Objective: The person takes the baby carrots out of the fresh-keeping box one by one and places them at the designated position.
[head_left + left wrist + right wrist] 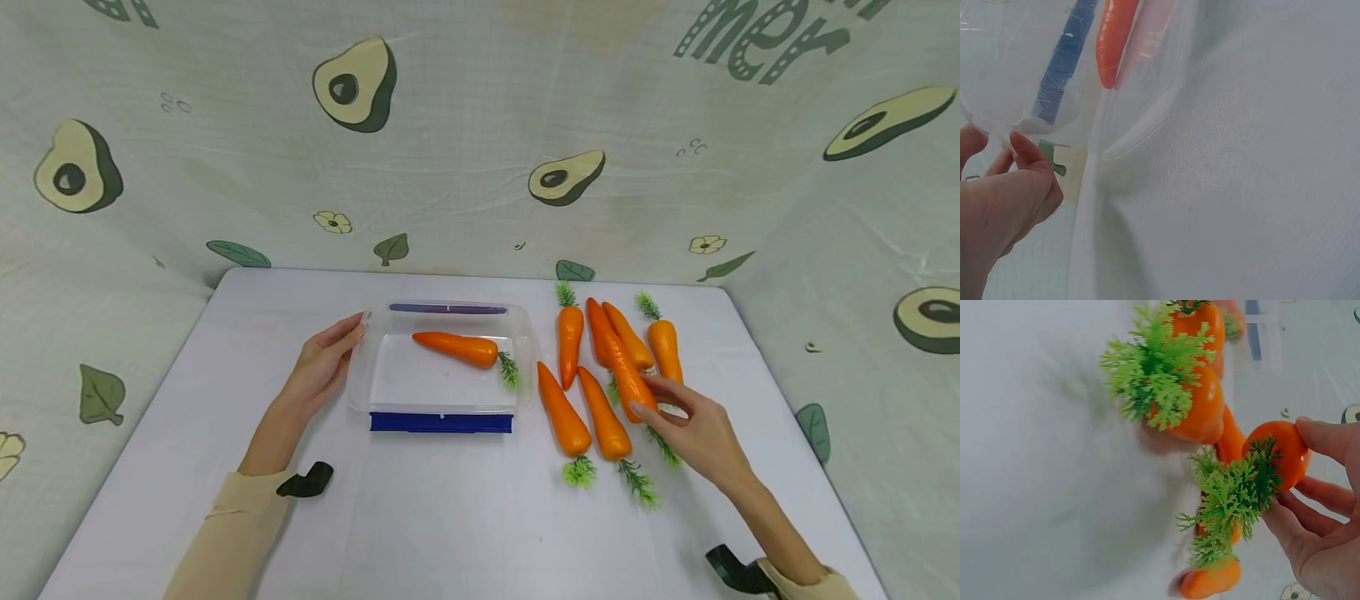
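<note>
A clear plastic food container (397,387) with blue clip flaps sits on the table, one carrot (453,347) with a green top lying inside it. My left hand (324,365) pinches its left rim between thumb and fingers, as the left wrist view also shows. To the right, my right hand (701,429) grips an orange carrot (624,371) near its leafy end, thumb on one side and fingers on the other. In the right wrist view the green leaves of this held carrot (1279,450) hang beside the fingers. Its tip overlaps other carrots in the head view.
Several more carrots lie right of the container, among them an upper one (570,337), a lower one (562,412) and one at the far right (664,346). The white table (435,517) meets an avocado-print cloth (465,208) at the back and sides.
</note>
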`<state>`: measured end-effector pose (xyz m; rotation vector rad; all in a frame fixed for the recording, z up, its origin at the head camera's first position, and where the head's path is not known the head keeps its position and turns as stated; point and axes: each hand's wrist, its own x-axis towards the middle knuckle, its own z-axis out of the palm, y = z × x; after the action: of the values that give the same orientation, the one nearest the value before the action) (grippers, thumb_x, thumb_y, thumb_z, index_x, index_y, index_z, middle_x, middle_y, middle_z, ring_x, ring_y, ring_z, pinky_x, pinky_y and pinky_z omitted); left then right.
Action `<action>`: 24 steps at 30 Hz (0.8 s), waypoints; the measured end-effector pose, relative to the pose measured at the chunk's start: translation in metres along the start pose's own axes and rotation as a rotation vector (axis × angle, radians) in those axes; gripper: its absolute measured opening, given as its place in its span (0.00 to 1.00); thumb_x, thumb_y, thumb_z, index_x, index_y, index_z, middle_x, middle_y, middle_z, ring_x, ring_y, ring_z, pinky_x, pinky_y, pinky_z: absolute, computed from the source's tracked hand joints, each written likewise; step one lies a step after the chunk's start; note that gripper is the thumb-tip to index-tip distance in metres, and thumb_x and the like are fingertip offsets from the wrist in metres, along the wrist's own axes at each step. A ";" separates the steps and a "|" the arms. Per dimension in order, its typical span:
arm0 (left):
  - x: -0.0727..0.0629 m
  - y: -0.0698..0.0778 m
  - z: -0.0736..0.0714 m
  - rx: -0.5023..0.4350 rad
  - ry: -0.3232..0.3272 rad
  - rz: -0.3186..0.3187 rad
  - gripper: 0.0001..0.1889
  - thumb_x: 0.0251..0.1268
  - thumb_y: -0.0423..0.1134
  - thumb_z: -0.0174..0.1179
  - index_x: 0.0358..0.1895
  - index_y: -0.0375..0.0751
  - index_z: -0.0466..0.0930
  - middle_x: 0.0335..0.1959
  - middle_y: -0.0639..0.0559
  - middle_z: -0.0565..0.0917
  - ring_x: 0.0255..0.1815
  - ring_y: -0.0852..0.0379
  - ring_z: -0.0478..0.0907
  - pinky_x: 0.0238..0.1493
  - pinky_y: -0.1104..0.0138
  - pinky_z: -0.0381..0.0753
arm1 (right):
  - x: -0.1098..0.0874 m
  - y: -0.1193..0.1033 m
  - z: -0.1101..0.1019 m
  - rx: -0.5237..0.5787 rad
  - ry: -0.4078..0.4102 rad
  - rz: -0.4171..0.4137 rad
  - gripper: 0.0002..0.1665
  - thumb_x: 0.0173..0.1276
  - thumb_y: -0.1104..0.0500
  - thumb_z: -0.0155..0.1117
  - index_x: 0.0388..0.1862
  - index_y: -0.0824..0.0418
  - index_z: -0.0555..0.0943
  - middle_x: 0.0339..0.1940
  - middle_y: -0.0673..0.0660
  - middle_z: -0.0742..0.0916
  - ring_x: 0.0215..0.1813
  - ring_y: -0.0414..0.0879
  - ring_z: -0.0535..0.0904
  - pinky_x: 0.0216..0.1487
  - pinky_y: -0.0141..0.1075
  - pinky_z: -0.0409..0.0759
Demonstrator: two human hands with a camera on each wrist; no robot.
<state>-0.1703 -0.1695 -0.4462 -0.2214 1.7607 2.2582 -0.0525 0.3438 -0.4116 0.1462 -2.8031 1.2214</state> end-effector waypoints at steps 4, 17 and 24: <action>0.000 0.000 0.000 -0.003 0.002 -0.001 0.35 0.77 0.41 0.60 0.80 0.35 0.58 0.82 0.48 0.59 0.78 0.58 0.58 0.79 0.63 0.55 | -0.010 0.006 -0.002 0.017 0.003 0.027 0.30 0.71 0.56 0.72 0.67 0.69 0.78 0.58 0.68 0.85 0.51 0.19 0.74 0.46 0.16 0.78; 0.000 0.000 -0.001 -0.009 0.006 -0.001 0.35 0.77 0.41 0.61 0.80 0.36 0.58 0.82 0.48 0.59 0.77 0.58 0.59 0.79 0.63 0.56 | -0.033 0.029 -0.001 -0.002 -0.005 0.137 0.31 0.72 0.52 0.71 0.67 0.67 0.78 0.55 0.66 0.87 0.49 0.20 0.76 0.45 0.20 0.81; 0.001 0.000 0.000 -0.022 0.009 -0.006 0.36 0.76 0.41 0.62 0.80 0.37 0.59 0.81 0.48 0.60 0.77 0.57 0.60 0.79 0.63 0.56 | -0.038 0.035 0.001 -0.097 -0.009 0.171 0.30 0.72 0.48 0.71 0.64 0.66 0.80 0.51 0.63 0.89 0.47 0.30 0.82 0.44 0.21 0.81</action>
<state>-0.1708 -0.1692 -0.4468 -0.2406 1.7374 2.2774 -0.0192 0.3689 -0.4425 -0.0966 -2.9273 1.1144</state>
